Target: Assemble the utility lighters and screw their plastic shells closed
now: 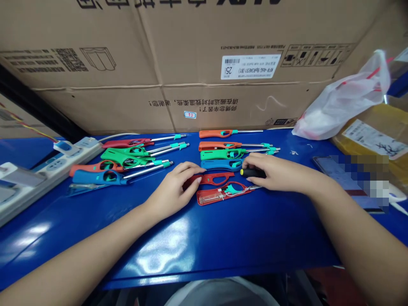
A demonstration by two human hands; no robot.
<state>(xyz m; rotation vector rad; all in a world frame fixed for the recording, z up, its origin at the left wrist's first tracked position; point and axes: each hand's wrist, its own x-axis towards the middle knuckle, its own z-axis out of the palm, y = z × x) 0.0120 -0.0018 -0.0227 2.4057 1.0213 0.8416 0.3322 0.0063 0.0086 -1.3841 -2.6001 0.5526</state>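
Note:
My left hand (pixel 174 187) pinches the left end of a loose red lighter casing half (pixel 218 179). In my right hand (pixel 270 171) is a screwdriver (pixel 254 173) with a black handle and a yellow end; its tip is hidden. Just below lies an opened red lighter (pixel 212 196), its clear fuel tank, teal trigger and white wire exposed. Beyond my hands rest a blue lighter (pixel 219 164), a green lighter (pixel 219 154) and two orange lighters, one (pixel 212 134) by the cardboard.
Several long lighters (pixel 111 157) lie in a group at the left, beside a white power strip (pixel 57 165). A large cardboard box (pixel 191 59) stands behind. On the right are small white bits (pixel 293 152), a plastic bag (pixel 344 102) and a partly blurred phone-like device (pixel 341 178).

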